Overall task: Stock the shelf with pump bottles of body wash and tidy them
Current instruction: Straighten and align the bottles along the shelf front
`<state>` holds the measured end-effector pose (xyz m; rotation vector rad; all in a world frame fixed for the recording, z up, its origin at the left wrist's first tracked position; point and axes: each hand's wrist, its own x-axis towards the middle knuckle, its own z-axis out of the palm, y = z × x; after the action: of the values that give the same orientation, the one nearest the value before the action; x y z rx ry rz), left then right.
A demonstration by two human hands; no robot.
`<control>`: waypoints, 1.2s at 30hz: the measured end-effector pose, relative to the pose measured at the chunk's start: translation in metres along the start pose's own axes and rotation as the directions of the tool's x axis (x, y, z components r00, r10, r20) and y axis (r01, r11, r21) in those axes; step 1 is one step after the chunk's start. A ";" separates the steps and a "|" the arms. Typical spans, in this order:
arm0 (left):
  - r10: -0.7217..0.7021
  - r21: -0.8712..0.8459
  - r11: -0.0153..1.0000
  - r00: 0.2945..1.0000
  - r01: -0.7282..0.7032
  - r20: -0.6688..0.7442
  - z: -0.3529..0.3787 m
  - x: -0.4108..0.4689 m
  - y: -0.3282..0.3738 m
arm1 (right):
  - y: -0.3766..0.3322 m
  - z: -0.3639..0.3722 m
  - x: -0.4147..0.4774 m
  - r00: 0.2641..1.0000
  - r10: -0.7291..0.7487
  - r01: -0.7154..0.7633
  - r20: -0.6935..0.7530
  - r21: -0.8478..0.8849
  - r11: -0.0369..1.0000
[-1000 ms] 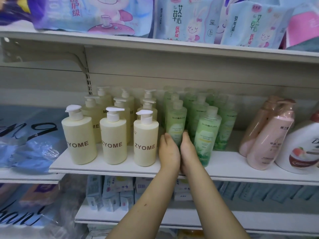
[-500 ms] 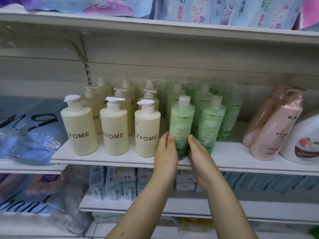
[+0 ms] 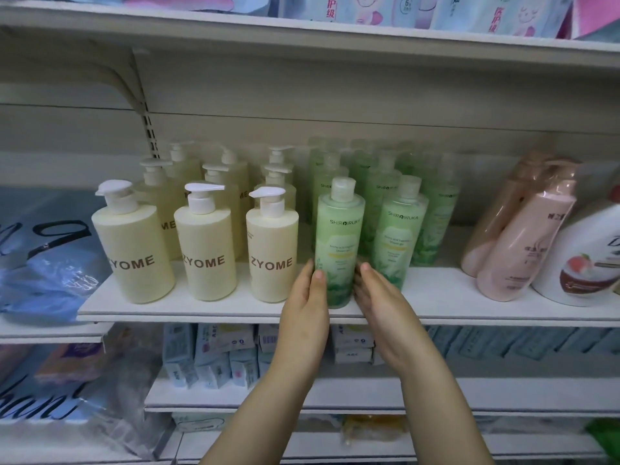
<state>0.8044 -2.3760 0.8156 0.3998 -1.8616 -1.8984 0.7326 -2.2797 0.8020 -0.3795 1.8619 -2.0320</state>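
A green SHIROIRUKA bottle stands upright at the front edge of the white shelf, ahead of a second one and several more green bottles behind. My left hand holds its lower left side, thumb on the front. My right hand lies against its lower right side with fairly straight fingers. To the left stand three cream ZYOME pump bottles in a front row, with several more behind them.
Pink pump bottles and a white Dove bottle fill the shelf's right end. Soft blue packs lie on the left. An upper shelf holds pastel packs; small boxes sit on the shelf below.
The green bottle between my hands has come forward out of its row to the shelf's front edge. Both hands moved toward me with it and sit lower on it.
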 end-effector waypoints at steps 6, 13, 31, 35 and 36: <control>-0.026 0.056 0.998 0.999 0.024 0.026 0.001 0.003 -0.002 | -0.004 0.005 0.000 1.000 0.025 -0.025 0.009 -0.057 0.998; -0.065 0.050 0.997 0.997 0.064 0.030 0.004 0.008 0.003 | -0.011 0.008 0.001 0.999 0.025 -0.024 0.020 -0.078 0.997; -0.103 -0.059 0.992 0.980 0.114 0.169 0.032 -0.036 0.011 | -0.017 -0.046 -0.031 0.991 -0.007 0.017 -0.136 0.073 0.997; -0.083 -0.081 0.991 0.973 0.102 0.214 0.048 -0.023 0.013 | -0.021 -0.058 -0.027 0.951 -0.068 0.092 -0.302 0.067 0.994; -0.073 -0.088 0.992 0.974 0.093 0.213 0.053 -0.019 0.013 | -0.021 -0.059 -0.024 0.940 -0.086 0.114 -0.330 0.067 0.991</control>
<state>0.7958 -2.3208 0.8288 0.2569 -1.8987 -2.1513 0.7272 -2.2148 0.8187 -0.1200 1.9659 -2.3543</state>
